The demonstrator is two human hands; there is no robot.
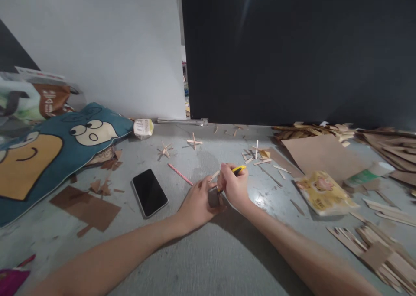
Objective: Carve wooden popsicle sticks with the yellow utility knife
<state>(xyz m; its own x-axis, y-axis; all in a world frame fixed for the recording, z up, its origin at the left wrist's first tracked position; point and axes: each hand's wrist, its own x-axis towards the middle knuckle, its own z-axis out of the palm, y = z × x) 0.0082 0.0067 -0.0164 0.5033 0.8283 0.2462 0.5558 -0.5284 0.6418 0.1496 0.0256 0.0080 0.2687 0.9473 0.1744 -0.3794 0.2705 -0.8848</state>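
Note:
My right hand [232,185] is closed around a yellow-and-black utility knife [239,170]. Its handle sticks out above my fist, and the lower end points down at a small grey-brown piece [213,199]. That piece, perhaps cardboard, is gripped between the fingers and thumb of my left hand [197,203], just above the table. A pale wooden stick [214,175] shows beside my left fingertips. Near the left hand lies a pink patterned straw [180,174]. The exact contact between knife and piece is too small to make out.
A phone [150,193] lies to the left, near brown cardboard scraps [87,207] and a blue cartoon cushion [65,153]. Small stick crosses [194,141] stand behind my hands. On the right are a yellow packet [325,193] and bundled wooden sticks [377,255]. A black panel [292,53] rises behind.

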